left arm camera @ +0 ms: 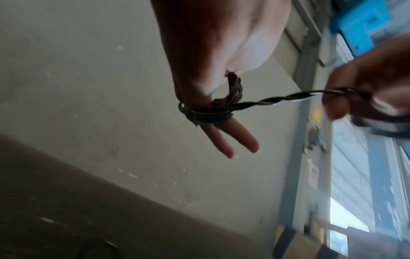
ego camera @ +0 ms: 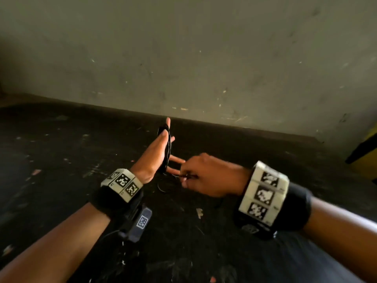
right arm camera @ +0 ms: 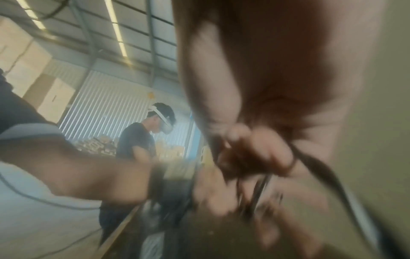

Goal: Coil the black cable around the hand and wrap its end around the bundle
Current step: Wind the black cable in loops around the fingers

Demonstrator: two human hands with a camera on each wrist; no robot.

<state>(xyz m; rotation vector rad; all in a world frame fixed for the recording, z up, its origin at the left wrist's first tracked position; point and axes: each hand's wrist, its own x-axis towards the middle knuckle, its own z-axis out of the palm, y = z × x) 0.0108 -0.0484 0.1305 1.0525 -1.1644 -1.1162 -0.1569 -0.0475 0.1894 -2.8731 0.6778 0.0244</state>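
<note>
L hand (ego camera: 152, 158), fingers straight and spread, carries the thin twisted black cable (left arm camera: 208, 112) coiled round it above the dark scuffed surface (ego camera: 61, 160), free tail running rightward from that coil to R hand (ego camera: 206, 176), whose grip pinches it.

Both forearms are bare. Each wrist wears a black padded band (ego camera: 106, 199) carrying pale blocks (ego camera: 122, 183) printed with black-and-white square markers. A dark tagged module (ego camera: 140, 223) with a thin cable hangs under the left band; the right wrist's blocks (ego camera: 264, 194) sit nearer and larger.
</note>
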